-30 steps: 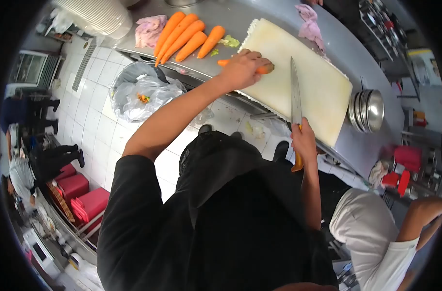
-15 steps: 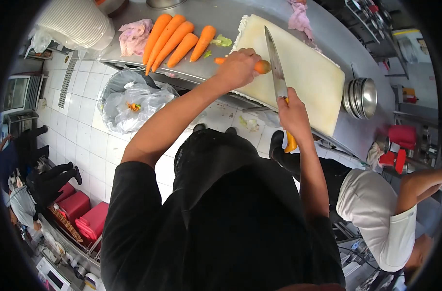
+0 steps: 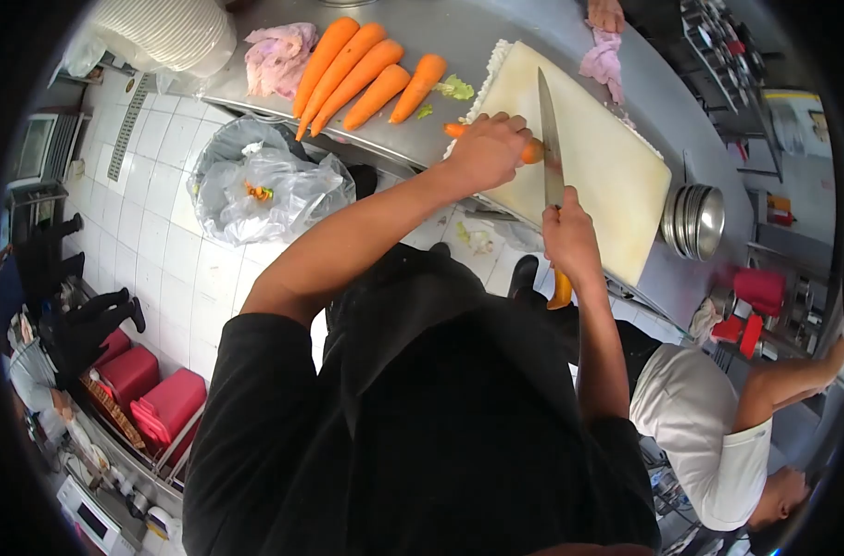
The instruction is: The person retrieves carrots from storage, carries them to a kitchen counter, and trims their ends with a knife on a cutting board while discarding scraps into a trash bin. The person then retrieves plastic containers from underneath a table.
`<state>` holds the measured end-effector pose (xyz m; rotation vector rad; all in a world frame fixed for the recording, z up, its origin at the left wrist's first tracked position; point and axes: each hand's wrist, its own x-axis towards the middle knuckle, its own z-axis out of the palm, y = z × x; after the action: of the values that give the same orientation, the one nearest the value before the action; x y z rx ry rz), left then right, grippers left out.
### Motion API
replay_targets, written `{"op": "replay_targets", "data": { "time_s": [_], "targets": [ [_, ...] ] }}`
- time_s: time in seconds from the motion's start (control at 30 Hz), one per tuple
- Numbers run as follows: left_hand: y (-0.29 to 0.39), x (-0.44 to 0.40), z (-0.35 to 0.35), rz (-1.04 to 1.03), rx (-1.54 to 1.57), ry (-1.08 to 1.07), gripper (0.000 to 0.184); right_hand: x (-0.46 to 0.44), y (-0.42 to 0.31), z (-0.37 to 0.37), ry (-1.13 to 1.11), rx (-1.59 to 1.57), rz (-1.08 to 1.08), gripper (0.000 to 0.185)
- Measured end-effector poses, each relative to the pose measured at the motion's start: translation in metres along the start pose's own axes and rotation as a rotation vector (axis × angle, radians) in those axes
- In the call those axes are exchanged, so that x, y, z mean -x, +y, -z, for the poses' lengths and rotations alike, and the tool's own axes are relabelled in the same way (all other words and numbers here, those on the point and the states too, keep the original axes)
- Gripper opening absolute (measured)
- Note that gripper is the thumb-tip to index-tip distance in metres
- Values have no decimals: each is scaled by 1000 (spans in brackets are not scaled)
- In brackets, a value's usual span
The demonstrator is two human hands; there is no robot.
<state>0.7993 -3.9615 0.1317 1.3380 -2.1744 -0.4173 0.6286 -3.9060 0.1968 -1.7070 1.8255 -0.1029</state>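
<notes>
My left hand [image 3: 491,150] is closed over a carrot [image 3: 532,151] near the left edge of a pale cutting board [image 3: 603,176]. The carrot's thick end sticks out on the right of the hand and its thin tip on the left. In my right hand [image 3: 572,241] is the yellow handle of a long kitchen knife [image 3: 550,125]. Its blade points away from me over the board, right beside the carrot's thick end; whether they touch I cannot tell. To the left, several whole carrots [image 3: 357,79] lie side by side on the steel counter [image 3: 255,104].
A pink cloth [image 3: 280,60] and stacked white containers [image 3: 172,37] are at the left. Below the counter stands a bag-lined bin [image 3: 269,195]. Metal bowls [image 3: 695,222] sit right of the board. Another person's hand [image 3: 606,15] touches a second pink cloth [image 3: 604,63]; a person in white [image 3: 695,408] stands at right.
The whole view has shifted, so the counter items appear further right. Another person's hand has appeared at the far pink cloth. Both my hands keep their hold; the blade is closer to the carrot's end.
</notes>
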Motion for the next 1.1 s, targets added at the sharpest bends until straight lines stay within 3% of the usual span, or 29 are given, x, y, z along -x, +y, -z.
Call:
{"op": "replay_targets", "data": {
  "time_s": [0.27, 0.4, 0.63, 0.77, 0.8, 0.9, 1.0, 1.1],
  "targets": [
    [-3, -5, 4, 5, 10, -45, 25, -30, 11, -21, 28, -44, 2, 23],
    [-7, -4, 0, -26, -8, -82, 23, -38, 22, -27, 107, -18, 168, 22],
    [-16, -14, 3, -60, 34, -67, 22, -23, -7, -4, -7, -78, 37, 21],
    [-11, -3, -7, -77, 42, -32, 24, -44, 0, -12, -89, -75, 40, 33],
    [-11, 0, -10, -97, 43, -17, 24, -51, 2, -22, -22, -84, 93, 41],
    [-12, 1, -7, -74, 22, -25, 32, -56, 9, -26, 5, -96, 82, 45],
    [-12, 3, -10, -19, -8, 12, 37, -53, 6, -27, 25, -150, 52, 30],
    [-11, 6, -1, 54, -13, 64, 41, -58, 11, -28, 20, -127, 59, 30]
  ]
}}
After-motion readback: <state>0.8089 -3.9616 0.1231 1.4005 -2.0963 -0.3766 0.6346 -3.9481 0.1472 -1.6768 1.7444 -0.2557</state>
